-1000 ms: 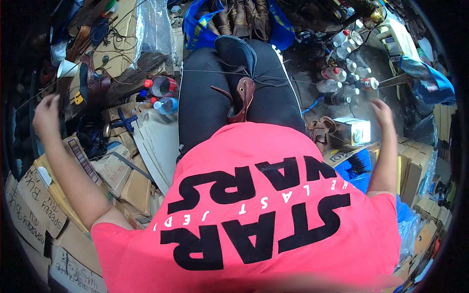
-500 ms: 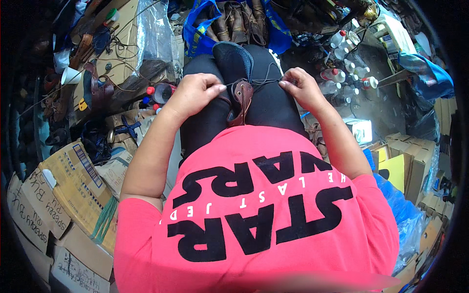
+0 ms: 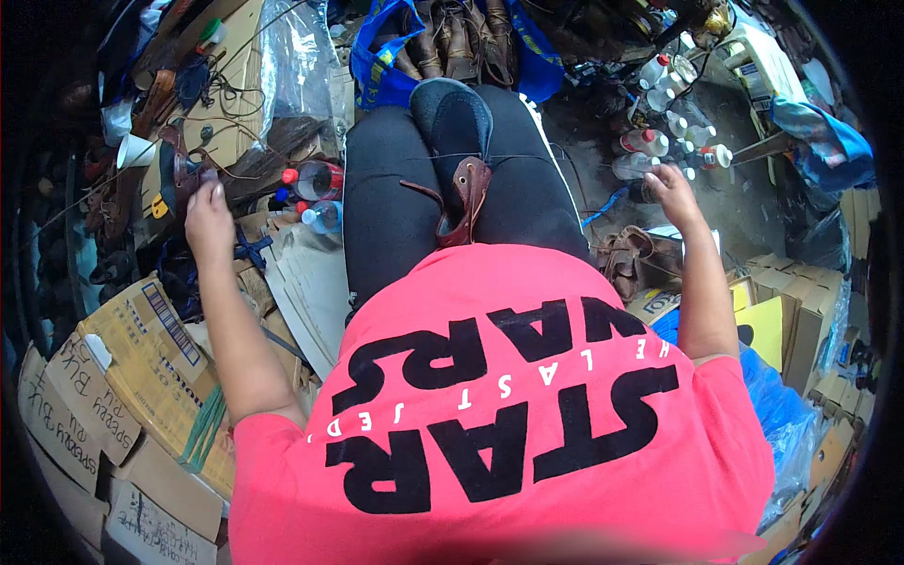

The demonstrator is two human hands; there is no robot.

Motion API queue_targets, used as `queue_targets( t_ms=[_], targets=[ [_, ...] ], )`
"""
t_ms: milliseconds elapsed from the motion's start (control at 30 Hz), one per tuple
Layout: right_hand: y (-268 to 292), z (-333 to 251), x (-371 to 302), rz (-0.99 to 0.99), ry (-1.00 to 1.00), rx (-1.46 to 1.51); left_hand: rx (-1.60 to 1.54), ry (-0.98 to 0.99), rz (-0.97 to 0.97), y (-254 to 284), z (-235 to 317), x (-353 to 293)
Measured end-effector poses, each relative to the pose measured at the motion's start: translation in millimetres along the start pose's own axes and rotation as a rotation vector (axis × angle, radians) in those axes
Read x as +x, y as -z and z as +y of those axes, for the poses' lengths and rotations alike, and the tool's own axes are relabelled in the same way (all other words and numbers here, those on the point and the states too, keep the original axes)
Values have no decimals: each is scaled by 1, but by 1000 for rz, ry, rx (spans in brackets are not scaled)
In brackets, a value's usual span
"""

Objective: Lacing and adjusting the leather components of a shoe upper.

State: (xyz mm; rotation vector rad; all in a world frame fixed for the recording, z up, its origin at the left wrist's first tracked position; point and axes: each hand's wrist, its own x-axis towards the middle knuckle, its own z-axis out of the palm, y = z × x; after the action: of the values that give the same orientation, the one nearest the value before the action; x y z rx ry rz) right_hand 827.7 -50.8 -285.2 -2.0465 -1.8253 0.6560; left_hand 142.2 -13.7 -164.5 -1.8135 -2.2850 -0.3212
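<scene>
flanking brown shoe (image 3: 471, 179), left hand (image 3: 209, 218), right hand (image 3: 674, 194), wide apart

Left hand (image 3: 209, 224), right hand (image 3: 675, 198) apart again, well away from shoe (image 3: 469, 191).

Head cam: left fisheye of a side-by-side pair, head-worn, pitched down and forward over the wearer's front. Upright, unmirrored. Shirt (image 3: 504, 395) is nearest, filling bottom center; thighs (image 3: 391, 188) farther, upper center; bag (image 3: 381, 75) beyond, top center. Wide enough for left hand (image 3: 209, 218) left of center, right hand (image 3: 675, 196) upper right. Corners black, straight edges bow.
</scene>
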Motion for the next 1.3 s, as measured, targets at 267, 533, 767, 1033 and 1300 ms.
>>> queue_targets(
  t_ms=[267, 533, 767, 1033, 1300],
  targets=[
    [3, -41, 13, -95, -246, 514, -619, -813, -360, 23, 244, -24],
    [-9, -146, 20, -88, 123, 535, -399, -783, -471, 7, 274, -11],
    [-18, -219, 35, -193, 448, 441, -782, -849, -861, -39, 267, 12],
    [-24, -234, 48, -296, 579, 251, -967, -753, -1007, -50, 261, 12],
    [-27, -238, 49, -290, 764, 154, -1069, -734, -974, -56, 257, 6]
  ],
)
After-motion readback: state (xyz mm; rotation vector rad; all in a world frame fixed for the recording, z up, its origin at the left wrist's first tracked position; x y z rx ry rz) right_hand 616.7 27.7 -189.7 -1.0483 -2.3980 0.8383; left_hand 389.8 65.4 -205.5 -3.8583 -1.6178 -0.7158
